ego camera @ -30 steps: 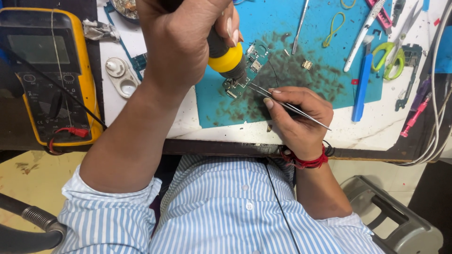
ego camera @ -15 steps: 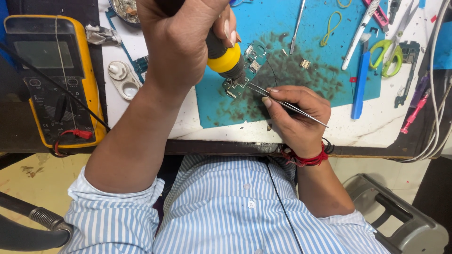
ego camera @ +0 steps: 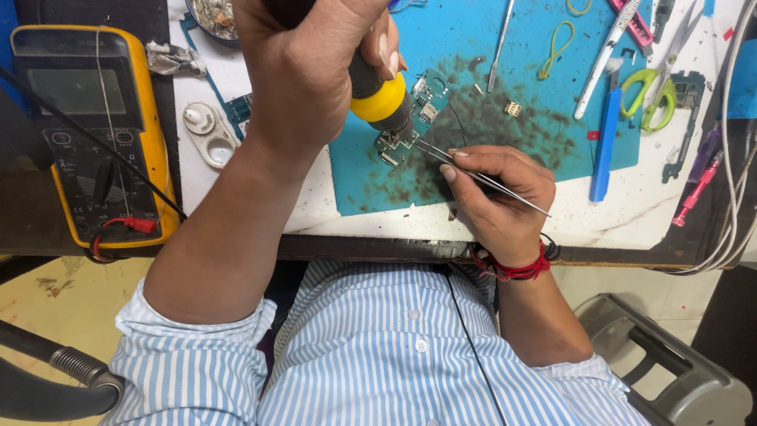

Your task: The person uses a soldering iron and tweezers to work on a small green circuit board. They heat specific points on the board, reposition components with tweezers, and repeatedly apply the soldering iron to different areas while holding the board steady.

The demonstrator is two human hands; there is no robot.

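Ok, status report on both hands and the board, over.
Left hand grips yellow-collared soldering iron, tip on small green circuit board. Right hand holds metal tweezers at board's edge. Nothing blocking.

A yellow and black meter is lying at the left side of the table. Its screen is sitting near the top of it. The screen is a grey rectangle, and it is showing nothing that can be made out. A thin wire is running across it. No packages, labels or signs are showing.
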